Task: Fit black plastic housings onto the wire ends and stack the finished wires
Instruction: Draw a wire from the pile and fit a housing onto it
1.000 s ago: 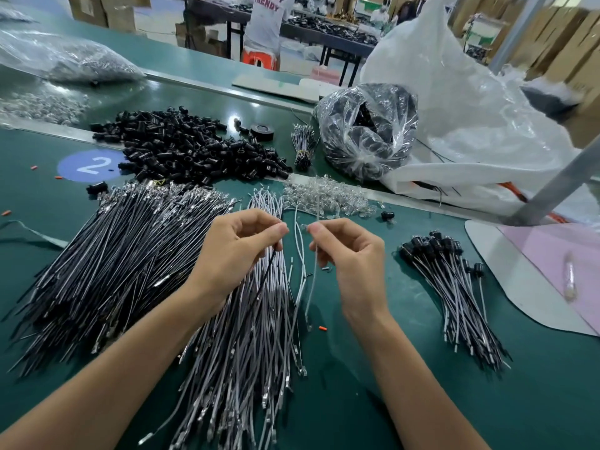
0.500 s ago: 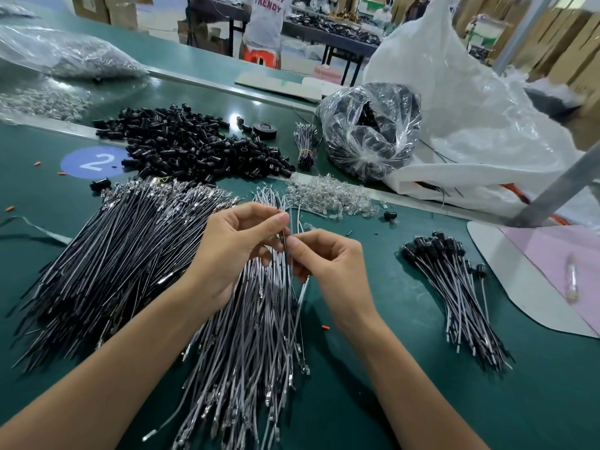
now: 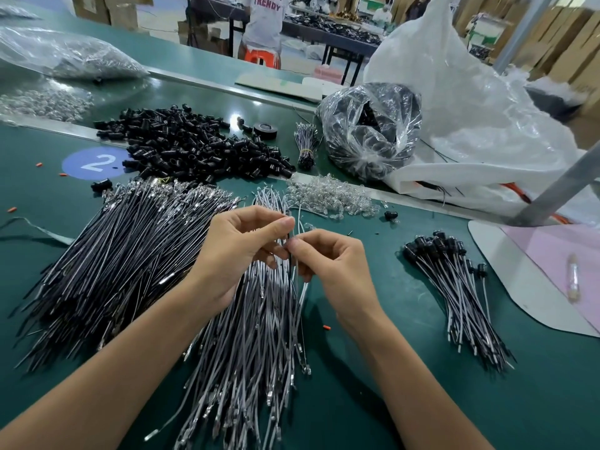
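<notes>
1. at 6 o'clock from the hands, nearest the body: loose grey wires point(image 3: 253, 352) fanned over the green table point(image 3: 389, 401), metal tips toward the viewer. probably laid so for plucking one at a time.
2. at the dial's centre: left hand point(image 3: 233, 251) and right hand point(image 3: 331, 264) met tip to tip, each with thumb and forefinger closed narrowly on the held wire point(image 3: 293, 227), other fingers curled under. judged to be a lining-up of ends ahead of fitting.
3. hidden there: the wire's very end, behind the fingertips. hard to say whether one strand or two. no telling of any housing inside either palm.
4. at 9 o'clock: dark wires point(image 3: 113, 264) in a thick sheaf, its border with the grey wires covered by the left forearm.
5. at 3 o'clock: finished wires point(image 3: 454, 287), black caps bunched at the far end, stacked within right-hand reach and well apart from raw stock. likely so placed to keep done from undone.
6. at 11 o'clock: heap of black housings point(image 3: 194, 147), within left-hand reach.
7. at 1 o'clock: clear small parts point(image 3: 331, 196), too tiny to identify.
8. farthest, toward 2 o'clock: clear bag point(image 3: 370, 131) and white sack point(image 3: 470, 108), contents veiled, sack cut off by the frame edge.
</notes>
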A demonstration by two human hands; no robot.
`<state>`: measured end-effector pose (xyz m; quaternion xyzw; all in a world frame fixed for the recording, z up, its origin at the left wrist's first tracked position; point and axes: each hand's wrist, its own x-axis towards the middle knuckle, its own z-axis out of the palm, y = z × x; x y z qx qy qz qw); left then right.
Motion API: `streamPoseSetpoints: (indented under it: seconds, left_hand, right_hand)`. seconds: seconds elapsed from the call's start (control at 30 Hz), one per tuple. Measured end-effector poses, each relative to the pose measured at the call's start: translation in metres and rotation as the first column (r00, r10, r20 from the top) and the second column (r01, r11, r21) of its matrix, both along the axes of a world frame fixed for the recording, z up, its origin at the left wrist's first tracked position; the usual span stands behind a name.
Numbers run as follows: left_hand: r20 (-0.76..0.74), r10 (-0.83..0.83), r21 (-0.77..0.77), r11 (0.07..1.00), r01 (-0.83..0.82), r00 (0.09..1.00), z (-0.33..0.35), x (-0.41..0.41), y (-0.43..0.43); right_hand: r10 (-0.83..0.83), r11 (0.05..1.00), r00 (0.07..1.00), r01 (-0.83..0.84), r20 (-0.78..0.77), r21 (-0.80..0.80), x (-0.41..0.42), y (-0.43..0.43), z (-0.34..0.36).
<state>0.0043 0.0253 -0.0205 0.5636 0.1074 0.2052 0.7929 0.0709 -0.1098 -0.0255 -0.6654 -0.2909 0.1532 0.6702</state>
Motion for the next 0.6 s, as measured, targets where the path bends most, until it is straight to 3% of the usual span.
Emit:
streamPoseSetpoints:
  seconds: [0.1, 0.13, 0.17, 0.2, 0.23, 0.27, 0.3, 0.33, 0.4, 0.5, 0.6]
  left_hand:
    - [-0.02, 0.049, 0.053, 0.997, -0.048, 0.999, 0.007, 0.0, 0.002]
    - [-0.039, 0.084, 0.129, 0.989, -0.078, 0.996, 0.012, 0.001, 0.005]
    - [-0.069, 0.149, 0.306, 0.944, -0.122, 0.986, 0.015, 0.004, 0.01]
    - [-0.093, 0.25, 0.576, 0.803, -0.153, 0.964, 0.017, 0.008, 0.018]
    - [-0.084, 0.367, 0.818, 0.557, -0.146, 0.926, 0.021, 0.015, 0.027]
    - [-0.053, 0.473, 0.943, 0.314, -0.112, 0.879, 0.025, 0.023, 0.035]
    - [-0.032, 0.549, 0.983, 0.166, -0.072, 0.835, 0.027, 0.034, 0.042]
    - [-0.032, 0.594, 0.995, 0.091, -0.028, 0.804, 0.029, 0.047, 0.049]
    - [-0.072, 0.608, 0.997, 0.035, 0.064, 0.79, 0.029, 0.077, 0.056]
    - [-0.18, 0.538, 0.984, 0.093, 0.154, 0.823, 0.024, 0.114, 0.065]
    - [-0.259, 0.583, 0.961, 0.076, 0.266, 0.77, 0.017, 0.131, 0.073]
  right_hand:
    - [-0.039, 0.997, 0.999, 0.041, -0.036, 0.071, 0.003, -0.003, 0.005]
    - [-0.052, 0.992, 0.996, 0.059, -0.067, 0.11, 0.005, -0.005, 0.007]
    - [-0.065, 0.987, 0.993, 0.079, -0.098, 0.142, 0.007, -0.008, 0.009]
    - [-0.085, 0.982, 0.989, 0.103, -0.118, 0.161, 0.009, -0.01, 0.011]
    - [-0.113, 0.977, 0.986, 0.132, -0.12, 0.166, 0.012, -0.013, 0.012]
    - [-0.153, 0.973, 0.983, 0.168, -0.103, 0.16, 0.013, -0.014, 0.012]
    - [-0.203, 0.967, 0.977, 0.211, -0.066, 0.145, 0.014, -0.015, 0.011]
    - [-0.258, 0.958, 0.966, 0.258, -0.014, 0.126, 0.015, -0.016, 0.01]
    - [-0.342, 0.939, 0.934, 0.334, 0.101, 0.088, 0.015, -0.016, 0.006]
    - [-0.384, 0.923, 0.9, 0.38, 0.205, 0.059, 0.014, -0.014, 0.002]
    - [-0.388, 0.919, 0.885, 0.392, 0.258, 0.039, 0.012, -0.011, -0.001]
